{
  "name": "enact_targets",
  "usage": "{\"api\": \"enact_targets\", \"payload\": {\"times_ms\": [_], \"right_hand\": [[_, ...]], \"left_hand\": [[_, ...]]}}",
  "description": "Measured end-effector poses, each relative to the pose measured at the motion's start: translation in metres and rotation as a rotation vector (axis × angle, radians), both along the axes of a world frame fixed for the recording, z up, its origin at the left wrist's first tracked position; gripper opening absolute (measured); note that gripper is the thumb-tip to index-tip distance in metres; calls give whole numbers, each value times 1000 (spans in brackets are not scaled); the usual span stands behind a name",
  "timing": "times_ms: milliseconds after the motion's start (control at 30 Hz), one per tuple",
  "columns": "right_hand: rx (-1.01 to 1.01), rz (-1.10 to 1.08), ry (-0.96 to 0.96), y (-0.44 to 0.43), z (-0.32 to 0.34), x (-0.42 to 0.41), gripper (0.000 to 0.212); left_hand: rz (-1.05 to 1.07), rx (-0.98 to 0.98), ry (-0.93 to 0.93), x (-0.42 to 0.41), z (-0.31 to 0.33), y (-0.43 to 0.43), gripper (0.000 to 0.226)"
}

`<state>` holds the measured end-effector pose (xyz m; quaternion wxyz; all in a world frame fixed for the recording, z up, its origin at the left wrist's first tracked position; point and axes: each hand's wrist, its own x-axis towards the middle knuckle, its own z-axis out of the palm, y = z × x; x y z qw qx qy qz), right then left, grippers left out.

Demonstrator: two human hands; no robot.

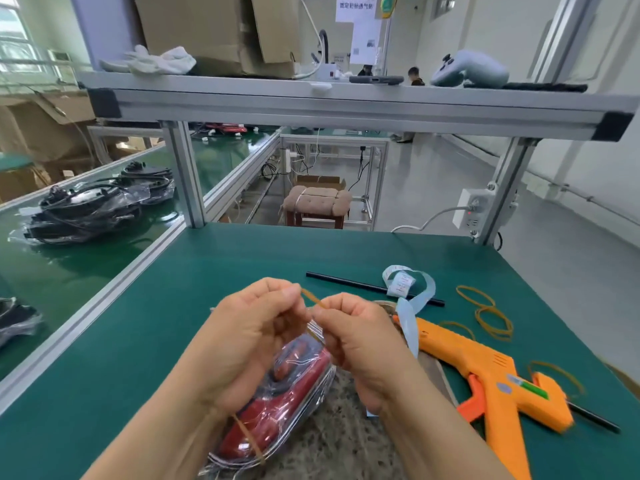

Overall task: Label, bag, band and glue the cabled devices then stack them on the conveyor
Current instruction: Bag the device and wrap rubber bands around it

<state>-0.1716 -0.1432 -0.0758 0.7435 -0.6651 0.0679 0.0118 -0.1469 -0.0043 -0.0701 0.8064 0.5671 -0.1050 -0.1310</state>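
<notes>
Stretching a rubber band (313,300) between them, left hand (249,327) and right hand (360,337) pinch it above the bagged red device (277,403)

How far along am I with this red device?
Done: the red device is bagged, with one rubber band round its near end. In hand: the left hand and right hand stretch a second band at its far end. Left: gluing, the glue gun lies aside, then joining the stack on the conveyor.
</notes>
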Motion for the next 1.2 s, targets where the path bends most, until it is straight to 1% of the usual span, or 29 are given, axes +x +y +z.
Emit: {"api": "enact_targets", "payload": {"times_ms": [67,167,233,300,333,400,467,567,633,700,767,833,900,933,1000,1067,1133,1200], "right_hand": [[-133,-66,6,4,-5,5,17],[-332,-146,6,-1,-9,18,11],[-392,-184,40,-10,-12,24,13],[-430,-205,78,-20,-18,24,19],[-457,-216,89,-25,-21,21,24],[-486,-234,114,-33,-29,15,30],[-438,-216,164,-37,-38,8,26],[-410,-163,261,-35,-48,3,14],[-426,-142,326,-31,-51,5,13],[-464,-80,368,-27,-50,9,16],[-489,-20,382,-24,-48,14,22],[-471,21,385,-22,-44,18,20],[-469,43,369,-21,-40,19,21],[-461,43,362,-21,-38,19,21],[-421,24,325,-23,-29,15,19],[-417,-16,222,-27,-14,11,22],[-486,-61,101,-29,8,8,31],[-566,-99,-15,-28,31,2,42]], "left_hand": [[10,-37,-1,0,0,-2,11],[47,13,-21,-1,-1,-3,13],[41,57,-21,1,1,1,14],[76,115,-12,11,4,10,12],[118,174,-22,20,6,17,13],[216,365,-80,44,7,31,22],[262,526,-97,66,4,40,22],[189,677,-26,90,-11,35,20],[141,774,-9,97,-24,27,21],[119,897,-11,99,-32,22,26],[87,1080,-58,100,-32,17,40],[31,1262,-151,101,-28,13,55],[-14,1403,-245,97,-19,9,59],[-19,1434,-282,93,-15,9,59],[29,1393,-336,86,-5,12,59],[175,1265,-394,74,7,19,58],[333,1115,-453,58,23,25,48],[429,945,-484,38,39,28,38]]}}
